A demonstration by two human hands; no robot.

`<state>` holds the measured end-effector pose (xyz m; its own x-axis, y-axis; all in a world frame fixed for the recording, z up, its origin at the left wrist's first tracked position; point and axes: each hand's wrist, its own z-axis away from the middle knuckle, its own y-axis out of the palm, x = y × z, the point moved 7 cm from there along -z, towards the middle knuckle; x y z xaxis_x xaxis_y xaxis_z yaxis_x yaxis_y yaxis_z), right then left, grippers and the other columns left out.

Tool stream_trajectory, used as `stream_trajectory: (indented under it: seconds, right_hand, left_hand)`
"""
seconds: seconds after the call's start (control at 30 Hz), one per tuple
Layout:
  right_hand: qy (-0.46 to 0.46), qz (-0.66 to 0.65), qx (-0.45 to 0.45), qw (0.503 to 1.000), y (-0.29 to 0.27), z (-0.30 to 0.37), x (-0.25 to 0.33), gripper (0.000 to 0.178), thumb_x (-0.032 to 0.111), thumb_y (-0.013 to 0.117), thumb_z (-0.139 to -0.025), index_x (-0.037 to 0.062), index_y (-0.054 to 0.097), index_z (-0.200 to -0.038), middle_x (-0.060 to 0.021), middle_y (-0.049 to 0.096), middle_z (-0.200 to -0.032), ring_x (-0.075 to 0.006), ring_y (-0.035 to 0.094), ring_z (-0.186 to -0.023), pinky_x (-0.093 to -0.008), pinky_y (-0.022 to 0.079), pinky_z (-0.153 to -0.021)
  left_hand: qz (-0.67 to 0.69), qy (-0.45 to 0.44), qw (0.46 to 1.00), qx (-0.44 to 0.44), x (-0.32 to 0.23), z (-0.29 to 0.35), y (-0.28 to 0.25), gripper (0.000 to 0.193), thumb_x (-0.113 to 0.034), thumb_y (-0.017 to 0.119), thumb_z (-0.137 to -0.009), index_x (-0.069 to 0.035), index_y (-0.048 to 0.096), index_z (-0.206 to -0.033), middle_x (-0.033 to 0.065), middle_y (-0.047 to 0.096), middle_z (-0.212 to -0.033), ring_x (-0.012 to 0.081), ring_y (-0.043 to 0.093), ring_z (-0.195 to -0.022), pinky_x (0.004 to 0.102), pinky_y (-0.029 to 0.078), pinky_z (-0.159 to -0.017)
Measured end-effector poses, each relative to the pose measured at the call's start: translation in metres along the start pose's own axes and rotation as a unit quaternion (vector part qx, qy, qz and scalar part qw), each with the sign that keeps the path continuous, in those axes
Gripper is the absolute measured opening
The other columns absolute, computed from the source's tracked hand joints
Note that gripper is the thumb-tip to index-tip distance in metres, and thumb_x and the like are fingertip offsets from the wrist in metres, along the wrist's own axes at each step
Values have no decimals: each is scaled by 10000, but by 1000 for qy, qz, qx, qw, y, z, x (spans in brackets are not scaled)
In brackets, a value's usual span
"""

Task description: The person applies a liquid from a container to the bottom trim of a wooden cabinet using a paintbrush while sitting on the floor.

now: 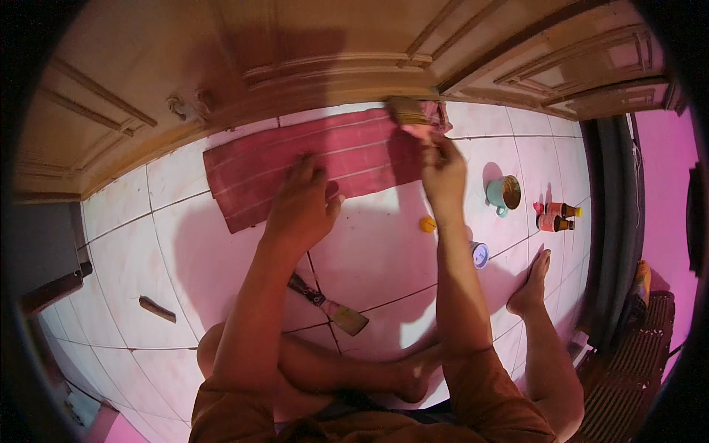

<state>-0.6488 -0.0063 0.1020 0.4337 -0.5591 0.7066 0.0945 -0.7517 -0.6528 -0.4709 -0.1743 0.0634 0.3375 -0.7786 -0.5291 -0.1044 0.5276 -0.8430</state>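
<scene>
My right hand (444,166) is closed around the handle of a wide paintbrush (408,112), whose bristles are raised near the right end of a red striped cloth (343,151). The cloth lies spread on the tiles along the foot of a brown wooden cabinet (347,44). Over the cloth's lower edge is my left hand (301,203), empty, with its thumb apart from the fingers; whether it touches the cloth I cannot tell. Right of my right hand stands a mint-green mug (504,193) with brown liquid inside. A small yellow cap (427,224) lies beside my right wrist.
Between my forearms lies a flat-ended tool (347,319) with a dark handle. A small can (478,255) stands right of my right forearm. Farther right, small brown bottles (555,218) with red labels lie near my foot (528,294). A dark strip (157,308) rests on the tiles at left.
</scene>
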Motion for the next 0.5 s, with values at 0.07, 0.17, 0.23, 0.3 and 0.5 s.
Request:
stream_trajectory:
  seconds: [0.07,0.17,0.23,0.3,0.5]
  right_hand:
    - [40,-45,92,994,26,9,25,221,130,624,-915,-23,653,-1071,-248,694,-976,-338,682,-865,-380,526,-769]
    - [58,-71,79,993,38,1,8,247,137,625,-910,-25,657,-1094,-244,698,-996,-333,692,-896,-380,525,-790]
    - [65,-66,62,994,29,-14,-16,260,138,623,-912,-40,655,-1098,-240,701,-1007,-336,699,-925,-386,526,-807]
    - [86,-27,-15,996,9,-20,-34,271,141,622,-913,-61,646,-1093,-243,701,-1003,-343,698,-940,-393,526,-813]
    - [113,75,-134,982,-33,-31,-94,311,198,568,-1009,-94,584,-1115,-68,695,-857,-79,583,-667,-247,496,-579]
  left_hand:
    - [8,-2,1000,-11,-2,2,-2,530,-313,613,-932,55,526,-1302,266,386,-1495,414,356,-1405,476,326,-1156]
    - [25,5,999,-20,-12,-1,-3,524,-300,624,-921,82,537,-1268,274,386,-1482,403,330,-1419,489,309,-1161]
    - [13,11,1000,-23,-13,-2,-4,521,-303,624,-920,76,536,-1267,276,387,-1481,402,329,-1421,490,311,-1160]
    - [16,0,1000,-17,-14,-1,-6,517,-307,627,-919,75,541,-1257,277,387,-1479,400,331,-1421,494,314,-1156]
    - [-1,44,999,-28,-25,-5,1,611,-332,621,-929,68,471,-1365,259,302,-1548,405,257,-1461,491,263,-1181]
